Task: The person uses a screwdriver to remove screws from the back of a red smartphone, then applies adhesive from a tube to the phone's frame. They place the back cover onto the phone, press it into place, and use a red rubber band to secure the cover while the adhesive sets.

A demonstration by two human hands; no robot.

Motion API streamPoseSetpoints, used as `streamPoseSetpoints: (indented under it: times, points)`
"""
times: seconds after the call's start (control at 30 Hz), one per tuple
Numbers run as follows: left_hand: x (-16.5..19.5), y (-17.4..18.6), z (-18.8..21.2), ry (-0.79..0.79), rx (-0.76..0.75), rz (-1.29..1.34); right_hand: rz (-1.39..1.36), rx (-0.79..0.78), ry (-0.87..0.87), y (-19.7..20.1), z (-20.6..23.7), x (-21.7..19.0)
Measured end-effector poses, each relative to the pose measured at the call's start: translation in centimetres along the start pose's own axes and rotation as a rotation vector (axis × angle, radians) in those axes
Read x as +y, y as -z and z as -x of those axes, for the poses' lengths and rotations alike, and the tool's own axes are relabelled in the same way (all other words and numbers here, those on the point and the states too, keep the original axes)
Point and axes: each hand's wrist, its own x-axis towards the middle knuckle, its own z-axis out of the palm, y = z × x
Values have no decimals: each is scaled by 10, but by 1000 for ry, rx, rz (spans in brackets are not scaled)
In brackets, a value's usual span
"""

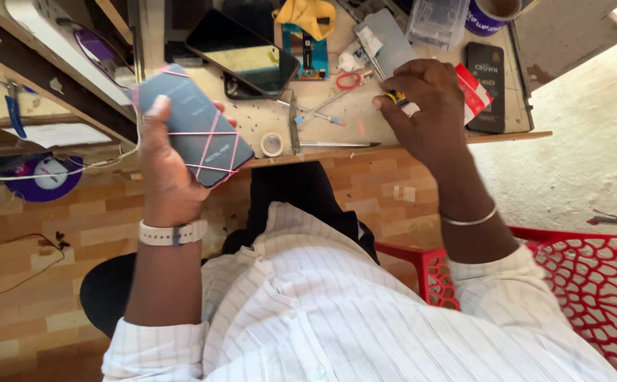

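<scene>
Two hands: both are up over the near edge of the counter [422, 141], head view looking straight down.
Left hand [163, 159]: wrapped around a dark smartphone [194, 124], thumb lying along its left side, a white watch strap on the wrist.
Smartphone: held tilted just off the counter's near edge toward its left end, back facing up, pink rubber bands [213, 141] crossed over it.
Right hand [422, 106]: fingers curled down and closed on a small tool with a yellow-and-black grip [395, 97]; only a bit of the tool shows, so its kind is hard to tell. A thin metal bangle sits on the wrist.
Counter, middle: a second phone [241, 51] lies screen up with a glossy dark face, and a small roll of tape [272, 144] sits right at the near edge.
Counter, between the hands: tweezers [326, 102] and thin metal tools lie scattered, with a red ring-shaped piece [349, 80] beside them.
Counter, right end: a black phone [485, 85] lies flat, with a red-and-white packet [474, 92] just beside the right hand.
Counter, far side: a yellow cloth [307, 15] is bunched above a blue part.
Below: a red lattice chair [591, 283] beside the striped white shirt.
</scene>
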Motion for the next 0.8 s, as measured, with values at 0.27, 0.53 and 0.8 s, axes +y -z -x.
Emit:
streamPoseSetpoints:
  times: [0.27, 0.53, 0.8]
  points:
    - [-18, 14, -30, -57, -85, -21, 348, -192, 215, -48, -39, 9]
    - [-7, 3, -21, -21, -185, -143, -935, -310, -462, -37, -37, -22]
    - [-2, -19, 21, -35, -531, -490, -1268, -432, -436, -51, -21, -96]
